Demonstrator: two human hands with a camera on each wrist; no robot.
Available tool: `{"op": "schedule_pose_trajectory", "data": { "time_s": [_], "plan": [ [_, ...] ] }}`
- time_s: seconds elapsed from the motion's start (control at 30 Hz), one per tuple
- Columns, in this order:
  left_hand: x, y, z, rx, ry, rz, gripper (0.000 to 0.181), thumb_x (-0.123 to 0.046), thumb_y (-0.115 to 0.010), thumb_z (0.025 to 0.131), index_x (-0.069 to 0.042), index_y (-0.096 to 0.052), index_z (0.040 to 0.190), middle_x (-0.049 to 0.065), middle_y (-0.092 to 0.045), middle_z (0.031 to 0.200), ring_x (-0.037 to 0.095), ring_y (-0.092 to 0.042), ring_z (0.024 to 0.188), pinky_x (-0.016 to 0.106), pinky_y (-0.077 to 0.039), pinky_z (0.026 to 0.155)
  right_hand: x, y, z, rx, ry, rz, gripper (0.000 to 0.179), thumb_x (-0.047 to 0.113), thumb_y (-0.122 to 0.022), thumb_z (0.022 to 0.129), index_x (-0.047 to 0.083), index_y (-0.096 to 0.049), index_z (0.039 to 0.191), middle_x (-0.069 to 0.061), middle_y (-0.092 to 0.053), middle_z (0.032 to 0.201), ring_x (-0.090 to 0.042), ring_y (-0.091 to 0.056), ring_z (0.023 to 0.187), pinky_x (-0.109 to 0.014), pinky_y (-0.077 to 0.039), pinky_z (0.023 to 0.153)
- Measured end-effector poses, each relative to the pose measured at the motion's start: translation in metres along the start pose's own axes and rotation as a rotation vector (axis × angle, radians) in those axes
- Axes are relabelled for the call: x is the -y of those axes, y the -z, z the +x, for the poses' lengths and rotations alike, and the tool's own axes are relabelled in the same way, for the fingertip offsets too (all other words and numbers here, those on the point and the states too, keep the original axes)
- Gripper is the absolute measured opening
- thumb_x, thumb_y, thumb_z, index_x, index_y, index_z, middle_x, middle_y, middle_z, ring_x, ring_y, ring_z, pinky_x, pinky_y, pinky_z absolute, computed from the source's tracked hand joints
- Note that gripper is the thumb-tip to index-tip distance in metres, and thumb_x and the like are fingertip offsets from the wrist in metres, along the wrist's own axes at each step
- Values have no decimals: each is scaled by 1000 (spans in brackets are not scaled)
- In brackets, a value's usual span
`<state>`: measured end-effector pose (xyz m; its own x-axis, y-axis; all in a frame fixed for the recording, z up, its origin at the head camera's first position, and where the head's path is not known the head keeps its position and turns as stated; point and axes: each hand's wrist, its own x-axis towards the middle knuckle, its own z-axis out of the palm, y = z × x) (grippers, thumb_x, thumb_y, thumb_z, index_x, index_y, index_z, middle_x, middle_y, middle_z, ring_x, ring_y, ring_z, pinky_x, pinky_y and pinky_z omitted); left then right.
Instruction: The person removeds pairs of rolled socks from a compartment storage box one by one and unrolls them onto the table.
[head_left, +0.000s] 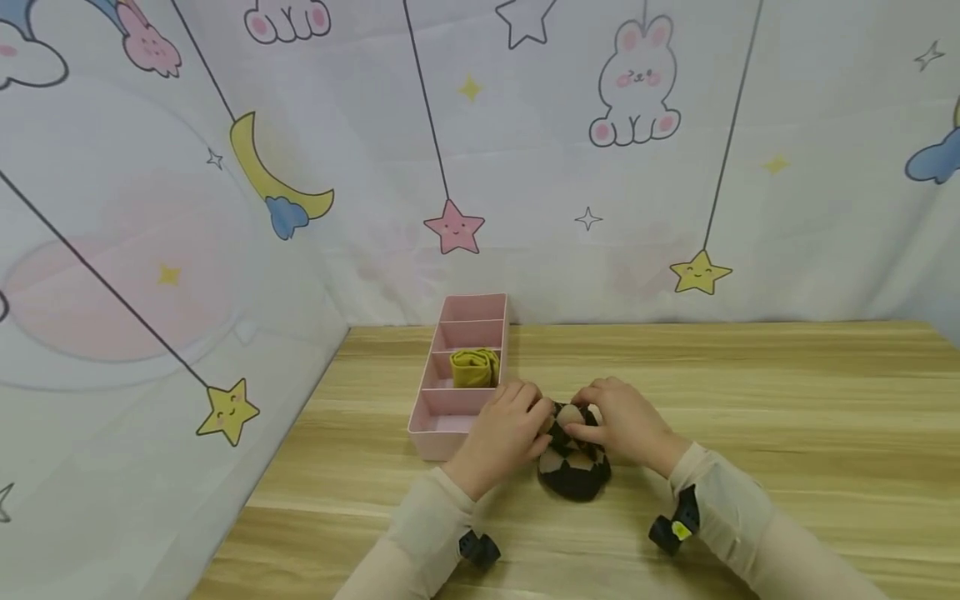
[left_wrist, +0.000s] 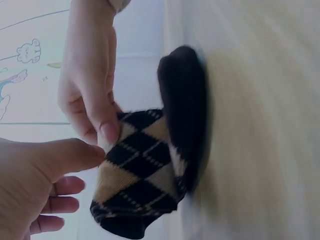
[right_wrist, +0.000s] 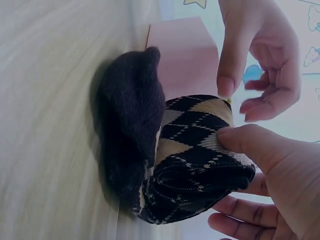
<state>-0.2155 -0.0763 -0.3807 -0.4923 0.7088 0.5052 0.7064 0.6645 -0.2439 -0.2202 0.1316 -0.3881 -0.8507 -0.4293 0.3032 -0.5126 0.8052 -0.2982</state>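
A black, tan and grey argyle sock bundle lies on the table between both hands. It is partly rolled, with a black toe end flat on the tabletop and the patterned roll rising from it. My right hand grips the roll; its thumb presses the patterned side while the other fingers are behind. At the opposite side, my left hand has its thumb tip right at the roll's edge. Its other fingers, loosely bent, stand apart from the thumb in the left wrist view.
Just left of the sock stands a pink divided box with several compartments in a row. A rolled mustard-yellow cloth item sits in one of its middle compartments. Behind the wooden table hangs a white printed curtain.
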Motion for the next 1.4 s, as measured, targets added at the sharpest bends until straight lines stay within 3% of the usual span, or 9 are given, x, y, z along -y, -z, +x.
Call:
{"op": "schedule_pose_trajectory", "data": {
  "time_s": [0.3,0.6,0.8,1.03,1.17,1.4],
  "plan": [
    [-11,-4,-5,128,-43,-168,29,-38,-76,80,-17,-61,94,-6,-59,90,10,-56,81,25,-48,74,-7,-3,8,-31,-16,-42,27,31,-74,83,9,-70,98,-1,-67,88,-21,-60,83,-40,-50,75],
    [-17,-12,-11,290,-68,-182,31,-48,-70,82,-20,-68,95,-9,-63,90,7,-59,85,23,-48,78,-14,-8,13,-39,-44,-77,26,26,-75,83,10,-70,103,-5,-68,97,-28,-61,94,-46,-50,86],
    [-18,-15,-12,325,-91,-164,31,-49,-69,82,-22,-71,97,-8,-68,98,9,-61,97,26,-47,90,-16,-13,16,-78,-9,-123,24,20,-78,79,12,-71,100,-4,-64,92,-27,-59,90,-47,-48,87],
    [-17,-16,-13,335,-79,-218,30,-49,-69,83,-23,-73,99,-8,-67,99,10,-60,99,28,-45,93,-16,-15,17,-91,39,-94,14,13,-74,82,11,-70,94,0,-65,84,-20,-59,81,-42,-49,80],
    [-15,-17,-13,344,-75,-273,29,-47,-66,86,-23,-73,101,-8,-68,102,10,-60,102,29,-45,95,-17,-15,14,-57,24,-63,10,21,-72,85,13,-71,89,-1,-68,88,-21,-59,84,-43,-49,79],
    [-11,-20,-13,350,-89,-312,35,-52,-67,83,-24,-73,103,-9,-67,105,10,-60,105,29,-44,99,-17,-14,11,43,30,-121,35,44,-75,79,14,-70,96,-5,-68,101,-26,-60,96,-46,-49,85]
  ]
}}
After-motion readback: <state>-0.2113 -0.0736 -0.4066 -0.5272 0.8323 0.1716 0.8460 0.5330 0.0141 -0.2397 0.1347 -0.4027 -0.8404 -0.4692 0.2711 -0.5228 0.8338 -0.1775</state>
